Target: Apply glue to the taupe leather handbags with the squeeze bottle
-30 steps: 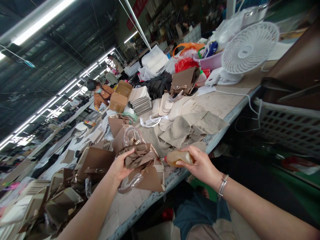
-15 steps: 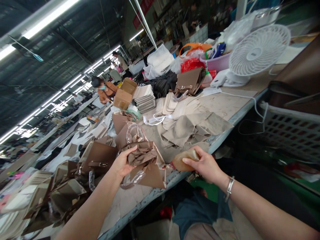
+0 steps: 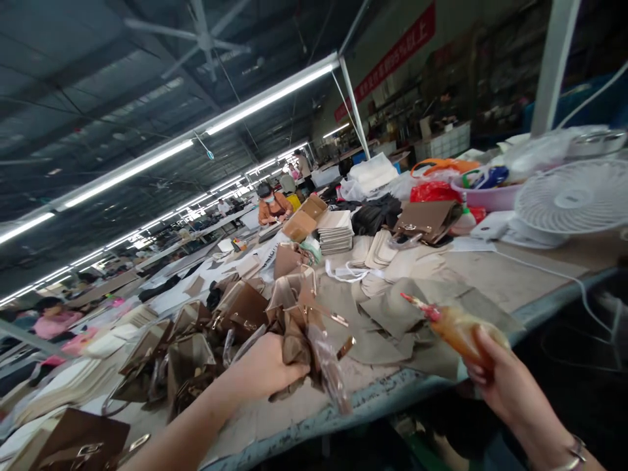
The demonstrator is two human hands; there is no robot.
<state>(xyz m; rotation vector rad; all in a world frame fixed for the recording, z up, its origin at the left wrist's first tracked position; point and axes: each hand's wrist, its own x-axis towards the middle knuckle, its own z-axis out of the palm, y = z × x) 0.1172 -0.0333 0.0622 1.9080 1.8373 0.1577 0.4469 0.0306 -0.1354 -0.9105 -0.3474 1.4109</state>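
My left hand (image 3: 269, 366) grips the bunched brown lining of a brown handbag (image 3: 293, 320), near the table's front edge. Clear plastic wrap (image 3: 330, 366) dangles from the bag's handle, and gold-coloured hardware shows beside it. Off to the right, my right hand (image 3: 495, 373) is closed around a soft amber squeeze bottle (image 3: 458, 330), its red-wrapped nozzle pointing up and left. The bottle is held above brown fabric pieces (image 3: 392, 320) and stays apart from the bag.
Several brown bags (image 3: 189, 366) stand to the left, beside stacked pale panels (image 3: 63, 379). Behind are a cardboard box (image 3: 305, 219), a panel stack (image 3: 335, 232) and another brown bag (image 3: 426, 221). A white fan (image 3: 572, 199) and its cord occupy the right. A co-worker (image 3: 273, 204) sits farther back.
My right hand has moved right, away from the bag, and the bottle's nozzle has swung upward. My left hand has turned over the lining, and the bag is tipped differently. The view has shifted.
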